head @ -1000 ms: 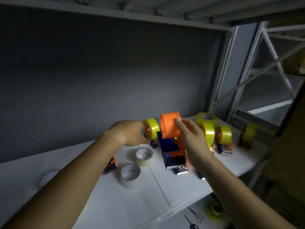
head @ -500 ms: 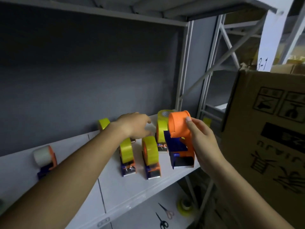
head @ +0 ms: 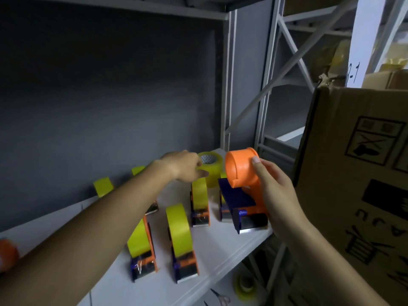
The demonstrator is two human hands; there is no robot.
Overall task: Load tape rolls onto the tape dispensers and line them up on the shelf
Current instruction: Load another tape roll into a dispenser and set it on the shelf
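My right hand (head: pixel 278 195) grips an empty orange tape dispenser (head: pixel 241 173) with a blue body, holding it above the right end of the white shelf (head: pixel 218 246). My left hand (head: pixel 185 166) reaches to the back, where its thumb and fingers pinch the left side of a loose yellow tape roll (head: pixel 210 171) lying flat there. Several loaded dispensers with yellow tape stand on the shelf, among them one at front left (head: pixel 141 246), one beside it (head: pixel 181 239) and one behind (head: pixel 199 202). Another is partly hidden by the held dispenser.
A large cardboard box (head: pixel 353 173) stands close on the right. The grey shelf upright (head: pixel 227 85) and back wall bound the bay. On the lower shelf lie scissors (head: pixel 220 298) and a yellow roll (head: pixel 244 286). An orange object (head: pixel 7 253) shows at the far left.
My view swung right along the shelf. My left hand stretched farther back and reached the loose yellow roll. My right hand kept hold of the empty dispenser.
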